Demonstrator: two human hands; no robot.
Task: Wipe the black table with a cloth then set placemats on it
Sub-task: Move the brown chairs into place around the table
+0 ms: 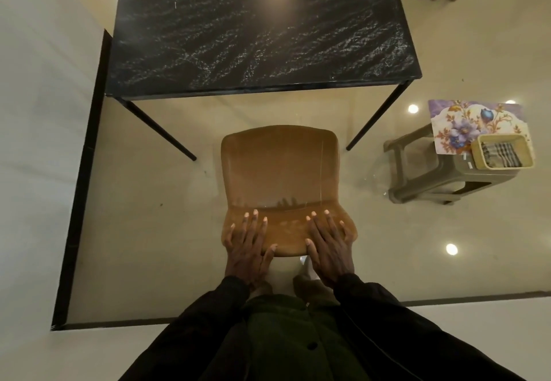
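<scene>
The table (262, 37) is in front, far side. The chair (280, 171) stands just before the table's near edge, btwn the person & the table, seat toward the table. The left hand (246, 246) rests on the left part of the chair's back & the right hand (328, 249) on the right part, side by side, not touching. A stool (429, 168) stands right of the chair, near the table's right front leg. A placemat (459, 124) lies on the stool. A basket (501, 137) sits over the mat's near right corner, w/ a cloth (502, 154) in it.
</scene>
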